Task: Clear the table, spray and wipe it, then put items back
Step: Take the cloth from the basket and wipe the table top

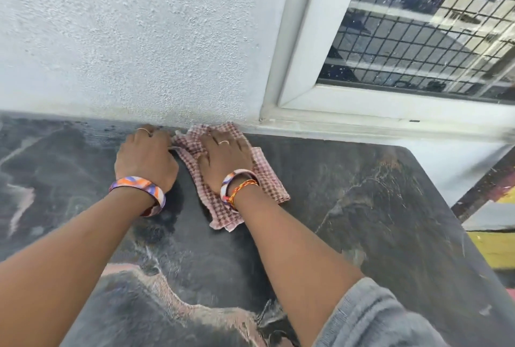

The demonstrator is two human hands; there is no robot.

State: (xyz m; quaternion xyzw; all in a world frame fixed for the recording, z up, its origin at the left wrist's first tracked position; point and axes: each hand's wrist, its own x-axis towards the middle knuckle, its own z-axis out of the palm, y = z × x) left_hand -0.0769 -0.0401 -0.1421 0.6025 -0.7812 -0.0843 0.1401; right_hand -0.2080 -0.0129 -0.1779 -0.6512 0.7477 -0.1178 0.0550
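Observation:
A pink checked cloth lies flat on the dark marbled table, up against the back wall. My right hand presses palm-down on top of the cloth with fingers spread. My left hand rests on the table just to the cloth's left, its fingers curled at the cloth's left edge by the wall. Whether it pinches that edge is hard to tell. Both wrists wear patterned bangles. No spray bottle or other table items are in view.
A rough white wall runs along the table's back edge. A white-framed window with a metal grille sits at the right. The table's right edge drops off to a yellow and grey floor.

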